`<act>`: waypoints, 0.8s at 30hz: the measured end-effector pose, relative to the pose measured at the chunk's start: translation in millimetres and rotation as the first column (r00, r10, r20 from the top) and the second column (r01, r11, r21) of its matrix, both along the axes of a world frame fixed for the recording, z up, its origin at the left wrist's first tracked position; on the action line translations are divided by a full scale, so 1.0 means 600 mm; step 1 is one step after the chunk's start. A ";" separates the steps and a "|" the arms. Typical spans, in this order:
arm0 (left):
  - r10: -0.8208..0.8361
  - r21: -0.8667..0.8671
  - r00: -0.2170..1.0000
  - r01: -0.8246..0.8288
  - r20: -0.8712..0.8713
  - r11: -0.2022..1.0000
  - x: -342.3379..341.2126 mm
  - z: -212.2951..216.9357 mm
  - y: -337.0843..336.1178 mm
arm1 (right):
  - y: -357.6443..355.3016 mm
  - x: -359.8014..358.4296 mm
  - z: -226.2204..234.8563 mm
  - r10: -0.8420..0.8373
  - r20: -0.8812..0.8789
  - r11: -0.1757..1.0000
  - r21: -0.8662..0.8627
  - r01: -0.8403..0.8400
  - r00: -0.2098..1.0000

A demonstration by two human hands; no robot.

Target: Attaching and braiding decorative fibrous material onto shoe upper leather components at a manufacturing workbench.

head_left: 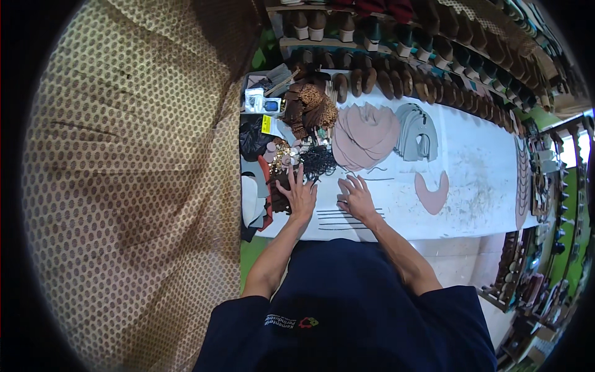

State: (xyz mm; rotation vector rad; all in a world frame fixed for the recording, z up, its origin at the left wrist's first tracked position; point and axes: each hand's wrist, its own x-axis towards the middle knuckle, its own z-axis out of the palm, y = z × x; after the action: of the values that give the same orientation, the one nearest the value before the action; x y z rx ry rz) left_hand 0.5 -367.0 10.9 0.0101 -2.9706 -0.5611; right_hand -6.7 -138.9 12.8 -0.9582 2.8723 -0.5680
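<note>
My left hand (301, 197) lies with fingers spread at the edge of a dark brown pile (281, 199), just below a tangle of black cords (319, 162). To its right, my right hand (357, 199) rests on the white table, fingers apart and slightly bent, and I see nothing held in it. Several thin dark strips (334, 222) lie side by side in front of me, running partly under my right wrist. Beyond that hand lies another thin strip (379, 180). Round pale and gold-coloured bits (282, 155) are heaped past my left fingertips.
Stacked pink cut pieces (365, 137) and grey cut pieces (416, 133) lie farther back on the table (477, 167), with one pink U-shaped piece (432, 197) nearer. Shoe forms (396, 84) line the back below shelves of shoes (372, 34). A patterned curtain (142, 173) hangs at left.
</note>
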 end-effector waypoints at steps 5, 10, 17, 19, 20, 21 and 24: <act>0.020 -0.009 0.999 -0.020 -0.048 1.000 -0.013 -0.022 -0.001 | 0.002 0.005 -0.023 0.011 -0.052 1.000 -0.016 -0.012 0.999; -0.005 -0.037 0.985 -0.001 -0.172 0.999 0.004 -0.032 -0.021 | -0.018 -0.001 -0.011 -0.056 -0.033 0.989 -0.141 0.051 0.998; 0.195 0.113 0.977 -0.185 -0.083 0.976 0.013 0.050 -0.051 | -0.083 -0.055 0.017 -0.135 0.016 0.950 -0.282 0.134 0.991; 0.286 0.106 0.958 -0.282 -0.022 0.954 0.018 0.062 -0.083 | -0.123 -0.070 0.034 -0.117 0.056 0.925 -0.358 0.129 0.992; 0.295 0.103 0.955 -0.291 -0.026 0.951 0.022 0.064 -0.099 | -0.143 -0.076 0.040 -0.108 0.054 0.925 -0.361 0.120 0.993; 0.343 0.088 0.939 -0.339 -0.021 0.936 0.030 0.059 -0.118 | -0.165 -0.079 0.043 -0.067 0.119 0.902 -0.417 0.111 0.991; 0.386 0.044 0.921 -0.384 -0.046 0.922 0.049 0.050 -0.157 | -0.198 -0.090 0.041 -0.006 0.115 0.877 -0.476 0.060 0.993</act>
State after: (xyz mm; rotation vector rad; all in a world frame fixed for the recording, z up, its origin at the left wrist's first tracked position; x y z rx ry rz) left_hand 29.9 -461.4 40.8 0.5612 -2.7914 -0.5457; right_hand -60.8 -257.6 37.4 -0.8861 2.6994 -1.3378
